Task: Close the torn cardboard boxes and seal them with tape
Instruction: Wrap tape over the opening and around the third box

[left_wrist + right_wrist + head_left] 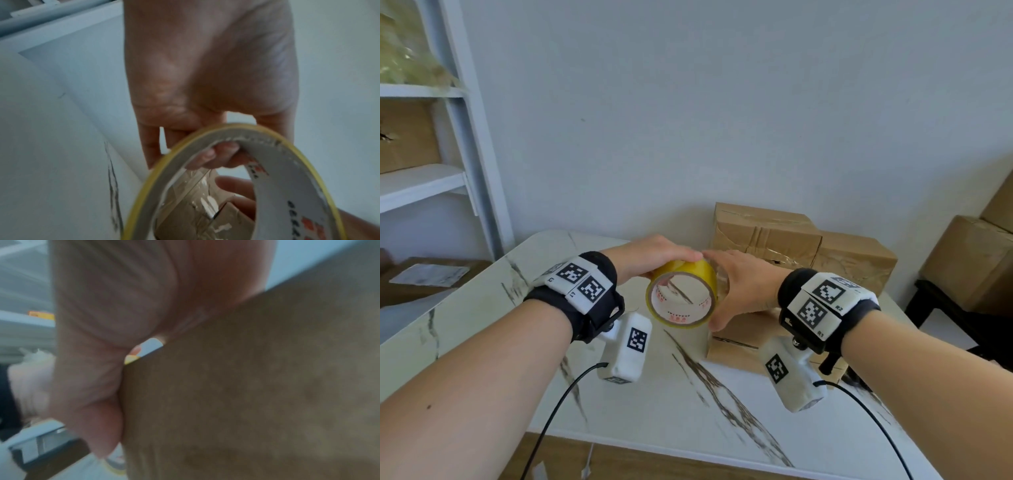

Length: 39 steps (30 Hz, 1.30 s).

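A yellow tape roll [683,274] with a white printed core is held up over the marble table [654,411]. My left hand [654,253] grips it from above, and the left wrist view shows its fingertips [224,152] hooked inside the core of the roll [273,146]. My right hand [743,284] clasps the roll's right side with its thumb against the lower rim. Just below that hand a brown cardboard box [739,342] lies on the table. In the right wrist view my palm [115,321] and this box [246,386] fill the picture, with a sliver of yellow tape [129,360] between them.
Two taped cardboard boxes [763,229] [856,260] stand against the wall at the table's back. More boxes [969,260] are stacked on a dark stand at the right. A white shelf unit [458,137] holding a box is at the left. Cables hang from both wrists.
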Available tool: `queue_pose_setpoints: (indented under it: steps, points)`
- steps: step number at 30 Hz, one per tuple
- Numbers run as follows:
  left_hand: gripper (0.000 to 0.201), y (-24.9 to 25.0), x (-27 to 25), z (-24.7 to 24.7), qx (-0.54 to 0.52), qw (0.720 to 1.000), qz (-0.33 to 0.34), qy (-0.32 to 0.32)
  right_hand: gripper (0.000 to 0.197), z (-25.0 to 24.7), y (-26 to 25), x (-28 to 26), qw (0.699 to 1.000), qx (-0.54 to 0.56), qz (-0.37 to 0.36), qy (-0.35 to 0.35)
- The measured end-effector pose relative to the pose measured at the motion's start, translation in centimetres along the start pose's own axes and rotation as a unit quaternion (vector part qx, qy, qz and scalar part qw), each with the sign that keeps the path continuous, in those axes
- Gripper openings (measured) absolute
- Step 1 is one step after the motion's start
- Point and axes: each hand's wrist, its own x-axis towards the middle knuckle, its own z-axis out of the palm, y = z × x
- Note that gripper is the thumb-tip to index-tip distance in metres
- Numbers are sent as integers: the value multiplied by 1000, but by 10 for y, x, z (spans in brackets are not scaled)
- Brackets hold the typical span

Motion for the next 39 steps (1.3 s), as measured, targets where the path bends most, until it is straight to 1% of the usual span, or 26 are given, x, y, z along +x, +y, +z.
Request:
queue_pose_setpoints:
  steps: [1,2,3,4,6,7,10,13,16,19,20,22,26,27,30,31,33,35,37,39]
  points:
    - [41,2,0,-3,-27,999,11,13,117,-3,1,-1,1000,25,-8,15]
    - [39,4,-2,-5,-62,997,25,28,116,-8,3,-2,998,51,-15,30]
    - [32,8,-3,-7,-94,994,44,37,113,-13,5,-4,995,82,-20,46]
    - [32,12,-4,-10,-121,990,68,39,108,-18,6,-5,991,116,-26,59]
    - [55,22,-5,-14,-168,979,102,46,100,-28,9,-9,979,176,-48,92]
    - [58,30,-5,-16,-187,974,118,53,99,-33,11,-11,971,209,-54,108]
    - [54,55,-8,-16,-221,962,151,63,100,-41,15,-19,939,307,-67,143]
    - [49,75,-6,-8,-226,960,150,66,100,-42,26,-26,918,361,-78,147]
    - [48,93,-4,7,-207,965,149,62,94,-44,43,-35,907,391,-77,138]
    - [47,114,-1,25,-168,971,159,57,107,-45,62,-47,899,414,-75,120]
    - [47,122,0,31,-158,972,163,53,105,-46,68,-51,897,421,-72,118]
    - [44,134,2,41,-141,974,170,45,97,-46,79,-59,890,435,-72,116]
    - [43,148,9,61,-132,976,172,21,81,-46,100,-71,886,445,-74,107]
    - [44,149,10,66,-135,976,168,13,84,-45,105,-74,883,451,-73,105]
    - [49,151,17,85,-138,978,158,-17,111,-42,124,-81,879,463,-58,96]
    - [51,152,20,91,-140,977,157,-25,113,-41,128,-83,881,460,-56,93]
    - [50,156,23,103,-147,976,156,-39,114,-37,136,-85,883,456,-53,94]
    - [46,161,25,111,-160,973,158,-55,116,-32,140,-87,880,460,-45,110]
    - [44,162,25,112,-166,971,160,-66,109,-30,137,-89,873,468,-36,130]
    - [45,162,26,109,-156,972,164,-67,101,-28,136,-89,869,477,-27,132]
